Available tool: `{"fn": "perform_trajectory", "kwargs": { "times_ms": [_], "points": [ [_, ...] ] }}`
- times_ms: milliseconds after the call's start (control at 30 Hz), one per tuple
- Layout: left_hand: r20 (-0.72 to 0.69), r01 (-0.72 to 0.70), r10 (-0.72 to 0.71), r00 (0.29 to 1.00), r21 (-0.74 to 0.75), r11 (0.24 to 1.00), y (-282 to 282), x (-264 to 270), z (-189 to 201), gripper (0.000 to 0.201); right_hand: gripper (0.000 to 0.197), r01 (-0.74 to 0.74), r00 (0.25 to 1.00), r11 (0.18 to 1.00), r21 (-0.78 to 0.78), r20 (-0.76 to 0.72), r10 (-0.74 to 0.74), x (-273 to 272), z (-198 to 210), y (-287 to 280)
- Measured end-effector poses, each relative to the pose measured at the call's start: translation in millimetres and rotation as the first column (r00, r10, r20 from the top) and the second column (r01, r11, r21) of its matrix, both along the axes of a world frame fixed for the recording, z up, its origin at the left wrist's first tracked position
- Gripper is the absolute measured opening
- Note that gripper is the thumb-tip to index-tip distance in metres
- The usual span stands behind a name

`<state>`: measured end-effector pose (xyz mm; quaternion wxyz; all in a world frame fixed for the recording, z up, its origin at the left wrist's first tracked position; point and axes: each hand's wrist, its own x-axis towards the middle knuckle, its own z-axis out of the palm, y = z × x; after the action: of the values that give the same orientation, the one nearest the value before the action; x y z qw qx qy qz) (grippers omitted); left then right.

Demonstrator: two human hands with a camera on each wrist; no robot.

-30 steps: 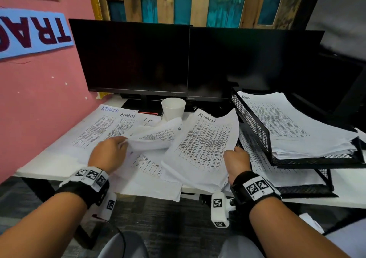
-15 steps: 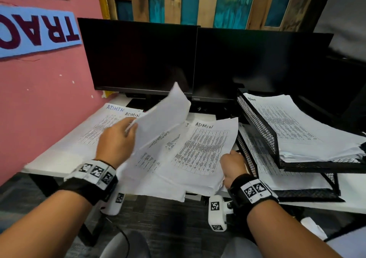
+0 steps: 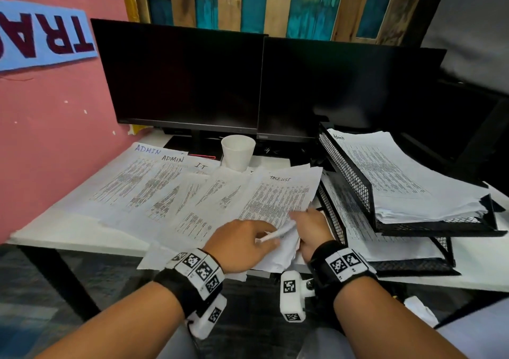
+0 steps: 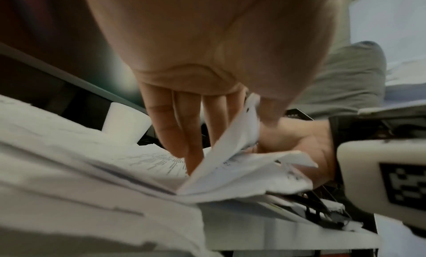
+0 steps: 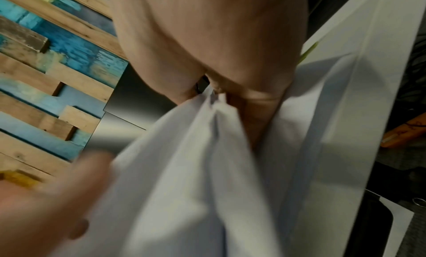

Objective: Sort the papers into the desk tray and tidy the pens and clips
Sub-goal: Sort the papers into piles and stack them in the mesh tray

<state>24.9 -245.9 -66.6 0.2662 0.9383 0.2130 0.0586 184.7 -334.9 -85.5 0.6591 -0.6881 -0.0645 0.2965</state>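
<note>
Sheets [image 3: 154, 185] marked ADMIN and IT lie fanned over the left of the desk [image 3: 63, 234], flat and overlapping, with a cup [image 3: 238, 152] behind them. Nearer the front edge, the left hand [image 3: 242, 244] pinches the lifted corner of a page between thumb and fingers; the left wrist view shows the fingers [image 4: 182, 133] straight under that corner. Just beside it, the right hand [image 3: 311, 226] clamps the near edge of the stack [image 3: 278, 201], whose top page reads TASKLIST. Further right stands the tray [image 3: 347, 171], both tiers already holding papers. No pens or clips are visible.

The step seems to be peeling off one page to read its heading. It would go best with the right hand pinning the stack firm while the left lifts a single page slowly, so that none beneath drags off the desk edge.
</note>
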Motion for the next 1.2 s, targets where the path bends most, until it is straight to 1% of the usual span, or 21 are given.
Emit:
{"fn": "perform_trajectory", "kwargs": {
  "times_ms": [33,67,100,133,200,267,300,367,433,500,567,600,633,700,767,800,833,933,1000,1100,1200],
  "points": [
    [-0.020,-0.012,0.010,1.000,-0.074,0.997,2.6,-2.2,0.3,0.051,0.030,0.001,0.999,1.000,-0.008,0.048,-0.001,2.4,-1.2,-0.4],
    [-0.028,-0.032,0.029,0.999,-0.132,0.991,7.5,-5.4,0.9,0.066,0.042,-0.010,0.998,1.000,-0.016,0.057,0.011,3.9,-0.9,-0.9],
    [-0.025,-0.058,0.055,0.998,-0.166,0.984,14.2,-9.4,2.1,0.078,0.049,-0.029,0.998,1.000,-0.007,0.053,0.029,6.1,-2.2,-0.3],
    [-0.015,-0.083,0.082,0.997,-0.184,0.979,23.2,-14.0,3.5,0.085,0.052,-0.053,0.997,0.999,0.004,0.056,0.053,6.7,-1.5,-0.3],
    [-0.023,-0.160,0.159,0.987,-0.205,0.966,47.6,-26.3,1.8,0.086,0.051,-0.102,0.994,0.994,0.046,0.054,0.099,6.4,2.3,1.2],
    [-0.050,-0.246,0.242,0.969,-0.260,0.934,70.7,-40.5,1.5,0.089,0.048,-0.166,0.986,0.980,0.110,0.051,0.161,2.8,8.6,2.1],
    [-0.061,-0.285,0.281,0.958,-0.314,0.906,80.1,-46.1,0.7,0.087,0.046,-0.206,0.978,0.966,0.155,0.045,0.201,0.7,10.9,2.3],
    [-0.034,-0.321,0.345,0.938,-0.461,0.827,91.7,-54.0,-1.0,0.070,0.046,-0.283,0.959,0.935,0.215,0.032,0.283,-4.3,15.3,3.3],
    [0.046,-0.270,0.371,0.927,-0.606,0.749,93.9,-58.8,-2.3,0.056,0.044,-0.337,0.939,0.913,0.230,0.008,0.344,-9.0,17.5,5.0],
    [0.118,-0.183,0.357,0.927,-0.687,0.703,90.7,-61.7,-4.7,0.047,0.042,-0.375,0.924,0.901,0.220,0.010,0.382,-13.3,20.8,6.9],
    [0.168,-0.145,0.398,0.902,-0.752,0.644,89.2,-62.3,-9.5,0.043,0.040,-0.387,0.921,0.904,0.184,0.028,0.389,-16.5,22.6,9.4],
    [0.178,-0.157,0.439,0.881,-0.765,0.625,89.7,-62.4,-11.7,0.040,0.038,-0.368,0.930,0.919,0.141,0.052,0.365,-17.0,23.3,10.4],
    [0.181,-0.193,0.491,0.852,-0.763,0.617,92.3,-62.4,-14.1,0.036,0.035,-0.318,0.946,0.945,0.079,0.100,0.310,-14.8,22.1,12.1],
    [0.174,-0.281,0.564,0.807,-0.727,0.627,100.4,-64.5,-18.8,0.029,0.030,-0.172,0.961,0.985,-0.030,0.214,0.174,-7.6,20.2,13.8],
    [0.168,-0.349,0.619,0.767,-0.701,0.622,106.7,-69.6,-20.2,0.026,0.031,-0.038,0.958,0.995,-0.090,0.280,0.062,0.0,21.1,10.5],
    [0.161,-0.375,0.638,0.753,-0.692,0.617,110.0,-72.9,-21.2,0.024,0.033,-0.002,0.956,0.994,-0.112,0.291,0.035,4.4,21.9,8.4],
    [0.154,-0.397,0.651,0.744,-0.682,0.615,112.2,-76.0,-21.2,0.022,0.033,0.012,0.954,0.990,-0.137,0.299,0.030,9.1,22.8,6.1],
    [0.135,-0.445,0.684,0.717,-0.667,0.598,114.8,-83.8,-20.4,0.018,0.031,-0.042,0.946,0.969,-0.243,0.302,0.116,19.7,27.8,1.3],
    [0.118,-0.465,0.701,0.704,-0.669,0.580,116.1,-87.0,-23.8,0.018,0.031,-0.039,0.929,0.953,-0.299,0.340,0.144,24.5,27.4,0.3],
    [0.077,-0.478,0.707,0.703,-0.685,0.550,115.6,-90.1,-27.3,0.019,0.029,0.021,0.915,0.954,-0.299,0.390,0.102,30.9,21.4,3.2],
    [0.063,-0.477,0.713,0.698,-0.702,0.528,117.3,-91.5,-28.3,0.019,0.027,0.056,0.920,0.965,-0.257,0.388,0.050,38.1,15.4,8.0]
  ]
}}
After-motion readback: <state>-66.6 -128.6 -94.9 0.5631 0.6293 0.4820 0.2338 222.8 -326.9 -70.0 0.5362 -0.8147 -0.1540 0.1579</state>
